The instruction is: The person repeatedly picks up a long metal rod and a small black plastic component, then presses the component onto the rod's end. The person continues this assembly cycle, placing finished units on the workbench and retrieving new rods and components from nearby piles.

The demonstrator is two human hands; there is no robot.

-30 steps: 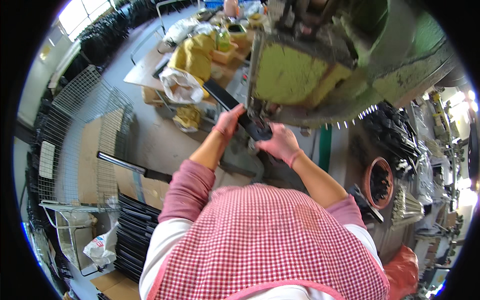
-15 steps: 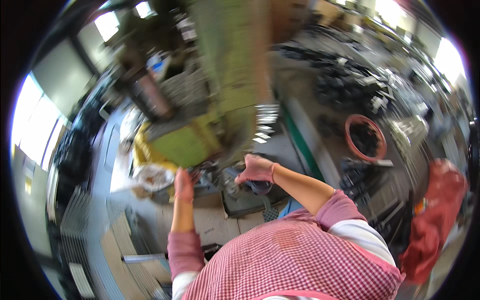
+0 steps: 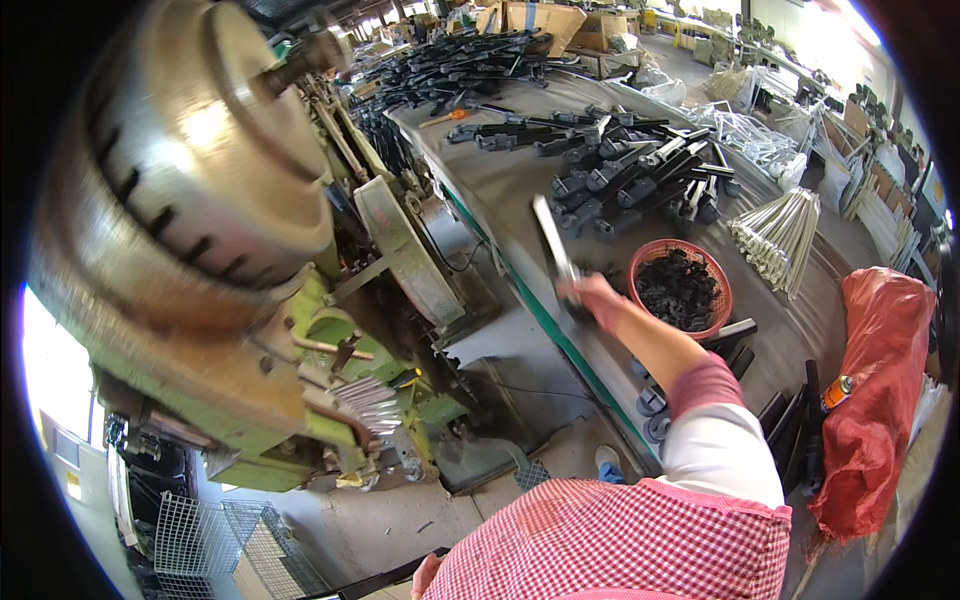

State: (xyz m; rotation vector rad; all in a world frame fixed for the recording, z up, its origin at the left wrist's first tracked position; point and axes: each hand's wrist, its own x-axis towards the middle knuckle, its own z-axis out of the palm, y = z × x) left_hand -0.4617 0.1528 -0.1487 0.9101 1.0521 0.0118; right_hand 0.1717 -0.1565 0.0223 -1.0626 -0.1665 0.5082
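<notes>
My right hand (image 3: 600, 300) reaches out over the grey table, closed around a silver metal bar (image 3: 553, 235). The bar tilts up and away from my fingers, slightly blurred, and a dark part shows at its lower end. Just right of this hand stands a red plastic basket (image 3: 636, 272) holding small black parts (image 3: 675, 288). At the lower edge, only a bit of my left hand (image 3: 427, 576) shows beside my checked apron. It is close to a black bar (image 3: 385, 578); its fingers are mostly hidden, so I cannot tell whether it grips the bar.
A large green machine with a heavy metal wheel (image 3: 200, 150) fills the left side. On the table (image 3: 490, 185) lie many black-and-silver bar assemblies (image 3: 625, 170) and a bundle of pale rods (image 3: 780, 240). A red sack (image 3: 875, 390) is at right; wire baskets (image 3: 200, 535) stand lower left.
My view has swung right toward the table. My right hand has moved from the machine to over the table and now holds a metal bar. My left hand has dropped down beside my body.
</notes>
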